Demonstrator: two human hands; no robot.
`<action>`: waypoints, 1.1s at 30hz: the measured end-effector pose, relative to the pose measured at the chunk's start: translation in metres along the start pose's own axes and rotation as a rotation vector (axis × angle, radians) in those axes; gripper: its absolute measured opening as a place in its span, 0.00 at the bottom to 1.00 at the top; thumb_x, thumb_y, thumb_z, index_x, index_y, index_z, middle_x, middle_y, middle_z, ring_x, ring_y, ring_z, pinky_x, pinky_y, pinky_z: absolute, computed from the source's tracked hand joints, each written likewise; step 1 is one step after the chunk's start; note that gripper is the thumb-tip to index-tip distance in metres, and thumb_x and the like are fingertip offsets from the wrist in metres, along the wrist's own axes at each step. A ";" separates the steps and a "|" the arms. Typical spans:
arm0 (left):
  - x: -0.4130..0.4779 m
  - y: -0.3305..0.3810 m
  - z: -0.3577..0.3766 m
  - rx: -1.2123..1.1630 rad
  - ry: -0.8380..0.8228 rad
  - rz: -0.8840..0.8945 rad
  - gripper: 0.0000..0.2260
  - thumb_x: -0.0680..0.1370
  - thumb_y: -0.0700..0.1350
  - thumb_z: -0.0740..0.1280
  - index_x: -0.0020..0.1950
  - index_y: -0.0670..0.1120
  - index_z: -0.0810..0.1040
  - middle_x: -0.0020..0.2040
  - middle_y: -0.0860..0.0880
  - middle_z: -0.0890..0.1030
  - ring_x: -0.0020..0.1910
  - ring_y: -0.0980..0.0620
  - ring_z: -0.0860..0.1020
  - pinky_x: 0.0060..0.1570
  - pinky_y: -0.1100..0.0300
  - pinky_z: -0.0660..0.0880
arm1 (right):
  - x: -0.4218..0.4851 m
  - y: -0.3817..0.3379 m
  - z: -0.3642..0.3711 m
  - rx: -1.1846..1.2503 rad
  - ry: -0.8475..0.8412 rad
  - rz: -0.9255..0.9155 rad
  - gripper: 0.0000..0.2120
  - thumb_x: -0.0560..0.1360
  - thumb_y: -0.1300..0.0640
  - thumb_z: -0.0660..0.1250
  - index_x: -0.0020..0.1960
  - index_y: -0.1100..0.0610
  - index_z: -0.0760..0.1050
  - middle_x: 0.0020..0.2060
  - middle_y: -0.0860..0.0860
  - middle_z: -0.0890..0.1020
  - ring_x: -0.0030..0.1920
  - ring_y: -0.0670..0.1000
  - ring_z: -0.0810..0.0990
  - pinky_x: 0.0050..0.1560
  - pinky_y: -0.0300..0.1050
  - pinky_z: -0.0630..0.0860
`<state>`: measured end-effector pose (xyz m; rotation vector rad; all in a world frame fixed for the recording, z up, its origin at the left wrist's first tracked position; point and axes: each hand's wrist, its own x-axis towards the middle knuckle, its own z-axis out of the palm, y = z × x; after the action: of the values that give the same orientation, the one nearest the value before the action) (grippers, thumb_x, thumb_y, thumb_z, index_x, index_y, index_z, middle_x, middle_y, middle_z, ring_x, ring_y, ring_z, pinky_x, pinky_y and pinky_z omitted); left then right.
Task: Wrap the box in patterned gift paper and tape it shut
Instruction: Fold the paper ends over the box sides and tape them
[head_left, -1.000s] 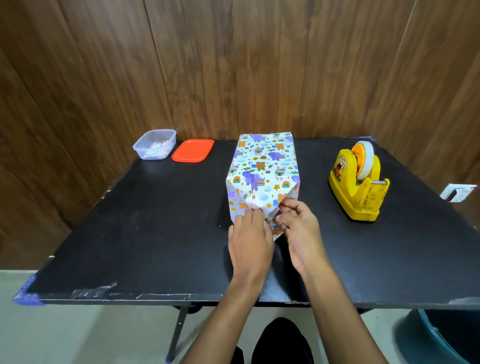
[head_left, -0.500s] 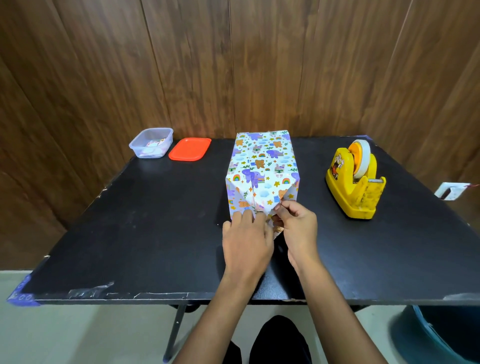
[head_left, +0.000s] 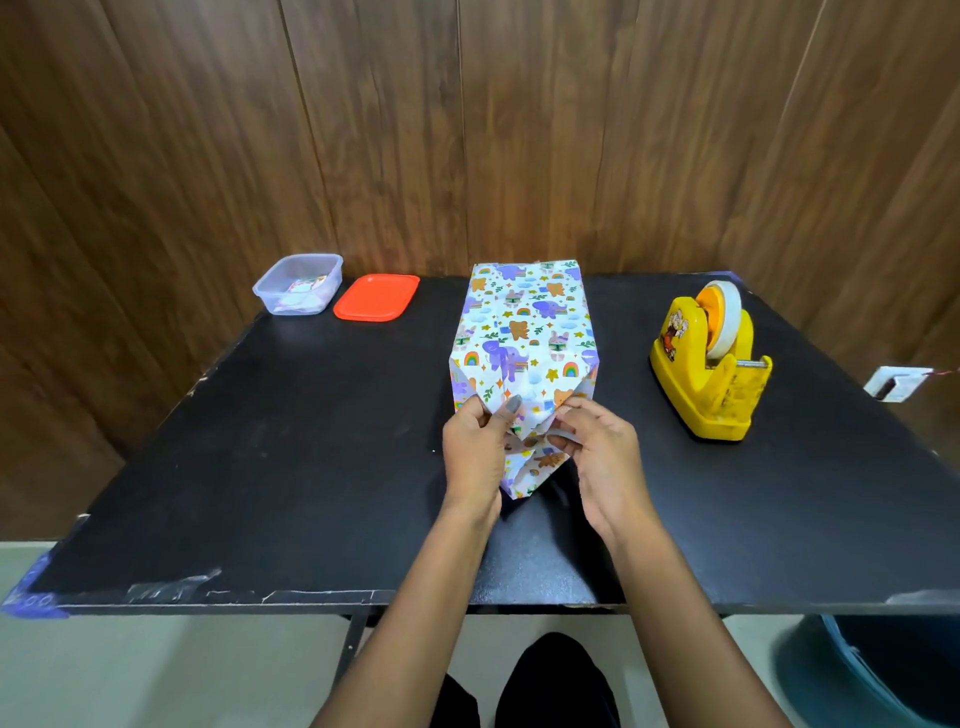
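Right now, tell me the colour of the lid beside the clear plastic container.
The lid is plain orange-red; the head view shows it best.

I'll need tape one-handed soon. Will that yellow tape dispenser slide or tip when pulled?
Probably stays put: the yellow tape dispenser has a broad, chunky base flat on the black table, so it looks heavy for its size. Its tape roll sits high, so a sharp upward tug might rock it.

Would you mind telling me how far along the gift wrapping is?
Done: the wrapped box has paper over its top and sides. In hand: the left hand and right hand pinch the near end flap, folded to a point. Left: taping it from the yellow tape dispenser; the far end is hidden.
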<state>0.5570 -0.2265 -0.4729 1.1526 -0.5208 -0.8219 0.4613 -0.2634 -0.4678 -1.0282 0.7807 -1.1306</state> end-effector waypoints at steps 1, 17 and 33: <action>0.001 -0.002 0.000 0.018 0.013 0.019 0.02 0.76 0.37 0.67 0.48 0.40 0.79 0.46 0.44 0.82 0.41 0.49 0.80 0.38 0.57 0.80 | 0.000 -0.002 -0.001 0.019 -0.040 0.013 0.11 0.76 0.68 0.59 0.39 0.62 0.77 0.32 0.50 0.82 0.31 0.45 0.79 0.33 0.34 0.74; 0.016 -0.002 -0.012 -0.070 -0.130 -0.038 0.04 0.76 0.35 0.66 0.43 0.35 0.78 0.42 0.44 0.83 0.38 0.49 0.81 0.41 0.56 0.81 | 0.019 0.008 0.012 -0.202 0.172 -0.129 0.03 0.72 0.69 0.67 0.40 0.65 0.78 0.36 0.55 0.80 0.40 0.52 0.77 0.44 0.47 0.75; 0.019 0.005 -0.006 0.644 0.380 0.504 0.12 0.69 0.44 0.74 0.46 0.47 0.72 0.46 0.50 0.75 0.47 0.47 0.73 0.47 0.59 0.70 | 0.033 0.000 0.005 -0.237 0.086 -0.081 0.12 0.74 0.65 0.68 0.40 0.74 0.72 0.36 0.59 0.79 0.38 0.52 0.75 0.40 0.44 0.71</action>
<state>0.5745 -0.2374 -0.4712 1.6247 -0.7388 0.0263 0.4743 -0.2942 -0.4660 -1.2229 0.9663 -1.1769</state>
